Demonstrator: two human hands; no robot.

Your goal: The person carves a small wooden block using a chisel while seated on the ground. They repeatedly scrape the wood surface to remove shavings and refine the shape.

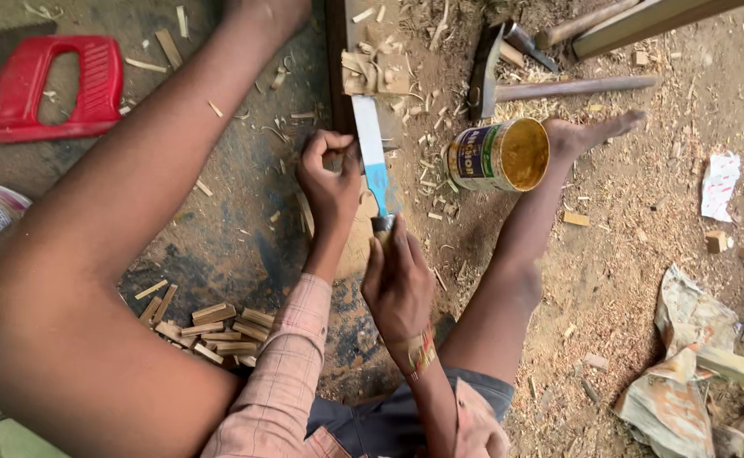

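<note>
The person sits on the ground [643, 254], legs spread, working over a dark board [236, 229] between them; a chisel [372, 157] lies along the board's right edge, its flat steel blade pointing away from the body, the lower part of the blade blue. The right hand [399, 284] is closed in a full fist round the chisel's handle, which is mostly hidden inside the fingers; the left hand [330, 182] sits just beside the blade on its left, fingers curled tight, thumb against the blade; whether it also grips a small piece of wood beneath cannot be told. The blade's tip meets a plank [376, 51] at the board's far edge, where pale shavings [372, 75] are heaped. An open tin [499, 154] with yellow contents lies on its side right of the chisel, touching the right foot [592, 136]; a hammer [491, 80] lies beyond it. A red-handled saw [54, 85] rests at the far left corner; small cut wood blocks [211, 326] are piled at the board's near edge, by the left knee; crumpled paper [677, 356] lies at the near right.
</note>
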